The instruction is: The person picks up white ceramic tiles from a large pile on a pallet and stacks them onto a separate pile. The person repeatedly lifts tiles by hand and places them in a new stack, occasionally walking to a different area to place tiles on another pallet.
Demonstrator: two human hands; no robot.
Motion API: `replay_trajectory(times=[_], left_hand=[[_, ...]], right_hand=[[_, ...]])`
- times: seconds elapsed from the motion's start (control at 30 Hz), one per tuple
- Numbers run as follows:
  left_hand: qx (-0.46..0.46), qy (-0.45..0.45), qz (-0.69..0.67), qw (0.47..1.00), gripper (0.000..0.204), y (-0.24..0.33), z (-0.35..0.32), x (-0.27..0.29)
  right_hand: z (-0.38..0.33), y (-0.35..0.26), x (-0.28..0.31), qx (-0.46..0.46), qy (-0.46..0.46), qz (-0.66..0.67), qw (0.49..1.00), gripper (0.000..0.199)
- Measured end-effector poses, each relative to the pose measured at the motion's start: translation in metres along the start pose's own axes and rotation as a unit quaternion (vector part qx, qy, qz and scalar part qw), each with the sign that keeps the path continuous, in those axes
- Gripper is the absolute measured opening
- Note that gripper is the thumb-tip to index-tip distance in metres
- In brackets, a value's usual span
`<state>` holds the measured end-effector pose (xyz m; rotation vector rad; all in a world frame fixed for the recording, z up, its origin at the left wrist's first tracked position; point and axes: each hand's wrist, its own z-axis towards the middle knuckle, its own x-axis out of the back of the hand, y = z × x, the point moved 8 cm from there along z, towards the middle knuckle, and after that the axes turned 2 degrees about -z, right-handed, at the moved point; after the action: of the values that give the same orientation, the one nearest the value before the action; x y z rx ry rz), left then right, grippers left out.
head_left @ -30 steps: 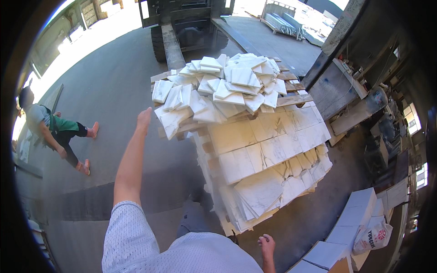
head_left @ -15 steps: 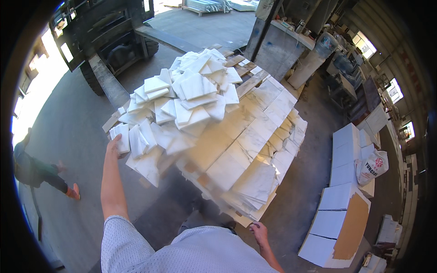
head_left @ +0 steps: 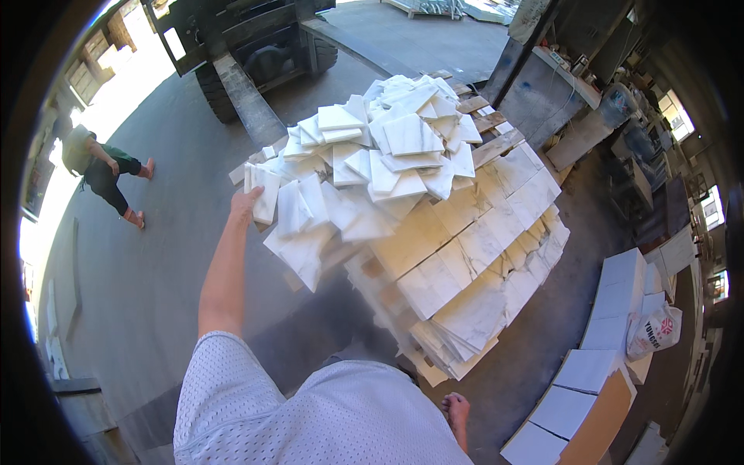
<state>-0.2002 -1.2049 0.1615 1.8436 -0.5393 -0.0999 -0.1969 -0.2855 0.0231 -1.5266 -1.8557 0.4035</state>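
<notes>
My left hand (head_left: 246, 203) is at the near left edge of the pile of loose white stone pieces (head_left: 407, 143), its fingers bent over the left side of a white tile (head_left: 266, 197) and closed on it; the thumb is hidden. That tile stands tilted at the pile's left end, just beside other leaning pieces. My right hand (head_left: 456, 407) hangs well apart from the pile, on the near side and to its right, curled into a loose fist with nothing showing in it. Wooden slats (head_left: 498, 149) stick out to the right of the pile, and stacked stone slabs (head_left: 473, 248) lie below and to its right. A forklift (head_left: 260, 43) stands beyond the pile, toward the left. Another person (head_left: 99, 167) is well left of the pile; white boxes (head_left: 562, 411) and a white bag (head_left: 653, 332) sit well to its right.
</notes>
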Motion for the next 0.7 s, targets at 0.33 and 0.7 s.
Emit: replay_trajectory(times=[0.33,0.7], left_hand=[[-0.137,0.092,0.005,0.986,0.057,0.029,-0.052,0.027],[0.020,-0.307,-0.230,0.924,0.068,0.038,-0.273,-0.119]], right_hand=[[-0.027,-0.110,-0.033,0.056,-0.011,0.014,0.998,0.028],[-0.159,-0.323,-0.242,0.327,-0.312,0.048,0.891,0.058]])
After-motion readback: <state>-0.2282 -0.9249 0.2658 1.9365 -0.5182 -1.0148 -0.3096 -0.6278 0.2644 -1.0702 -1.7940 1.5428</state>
